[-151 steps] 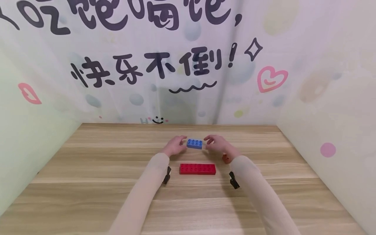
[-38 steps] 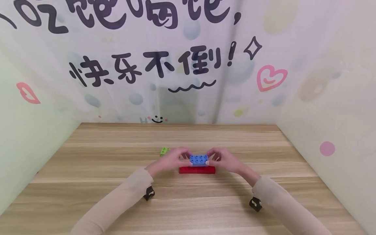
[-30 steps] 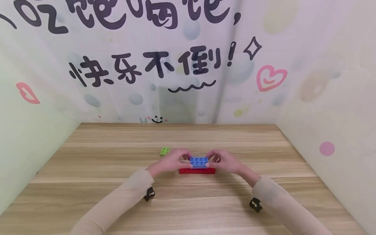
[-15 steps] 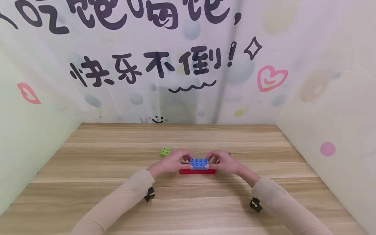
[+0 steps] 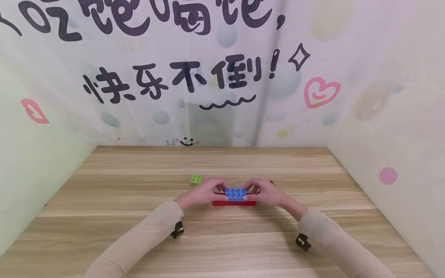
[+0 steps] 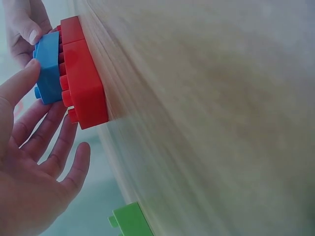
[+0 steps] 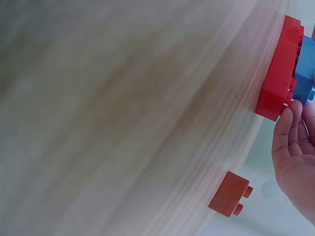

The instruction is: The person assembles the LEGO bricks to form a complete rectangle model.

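In the head view a blue 2-by-4 toy brick (image 5: pixel 235 195) lies on the middle of the long red bricks (image 5: pixel 234 203), studs up. My left hand (image 5: pixel 204 192) pinches its left end, with the thumb in front and the fingers behind. On the right end, my right hand (image 5: pixel 267 192) grips it in the same way. The left wrist view shows the blue brick (image 6: pixel 48 69) at the studs of the red bricks (image 6: pixel 84 78), which have a seam near the far end. Some red studs show beside the blue brick.
A green 2-by-2 brick (image 5: pixel 196 179) lies behind my left hand. An orange-red brick (image 7: pixel 230 194) stands on the wooden table (image 5: pixel 222 247) beyond my right hand, mostly hidden in the head view. A printed curtain (image 5: pixel 222 123) hangs behind the table.
Both hands have reached the blue brick, brought it from behind toward me, and lowered it onto the red bricks. Over the last half second it has sunk only slightly.
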`<state>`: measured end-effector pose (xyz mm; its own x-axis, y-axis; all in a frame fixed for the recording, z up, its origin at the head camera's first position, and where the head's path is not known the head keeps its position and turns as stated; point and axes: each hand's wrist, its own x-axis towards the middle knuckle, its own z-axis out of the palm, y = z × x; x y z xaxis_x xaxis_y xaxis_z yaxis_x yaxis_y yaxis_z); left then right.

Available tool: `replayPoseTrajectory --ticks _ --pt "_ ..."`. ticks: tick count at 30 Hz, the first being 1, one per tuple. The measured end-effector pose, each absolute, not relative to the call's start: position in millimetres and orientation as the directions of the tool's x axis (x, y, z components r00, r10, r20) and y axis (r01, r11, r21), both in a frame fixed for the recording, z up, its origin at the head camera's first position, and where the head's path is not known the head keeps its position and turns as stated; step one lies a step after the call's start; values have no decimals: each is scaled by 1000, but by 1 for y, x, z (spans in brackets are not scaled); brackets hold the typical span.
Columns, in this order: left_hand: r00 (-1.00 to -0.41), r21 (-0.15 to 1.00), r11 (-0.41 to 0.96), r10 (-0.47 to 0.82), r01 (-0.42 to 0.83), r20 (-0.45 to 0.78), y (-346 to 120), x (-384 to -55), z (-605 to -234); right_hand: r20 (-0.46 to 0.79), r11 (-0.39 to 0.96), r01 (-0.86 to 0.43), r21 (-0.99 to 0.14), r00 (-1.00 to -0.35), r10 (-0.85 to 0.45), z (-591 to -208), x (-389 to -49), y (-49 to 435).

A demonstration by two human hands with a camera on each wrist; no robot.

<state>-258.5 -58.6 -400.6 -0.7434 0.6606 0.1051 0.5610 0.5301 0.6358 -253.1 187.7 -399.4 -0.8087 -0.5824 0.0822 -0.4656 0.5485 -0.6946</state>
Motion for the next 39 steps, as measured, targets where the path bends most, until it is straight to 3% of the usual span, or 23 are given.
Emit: replayPoseTrajectory --ticks 18,31,39 --pt "-759 671 544 650 503 42 -58 -256 -398 70 573 -460 -679 -817 -573 -401 -254 188" --pt "-751 692 517 658 504 55 -58 -256 -397 181 529 -600 -600 -746 -641 -399 -256 177" --pt "-751 696 511 658 504 62 -57 -256 -398 168 550 -593 -587 -754 -635 -401 -256 175"
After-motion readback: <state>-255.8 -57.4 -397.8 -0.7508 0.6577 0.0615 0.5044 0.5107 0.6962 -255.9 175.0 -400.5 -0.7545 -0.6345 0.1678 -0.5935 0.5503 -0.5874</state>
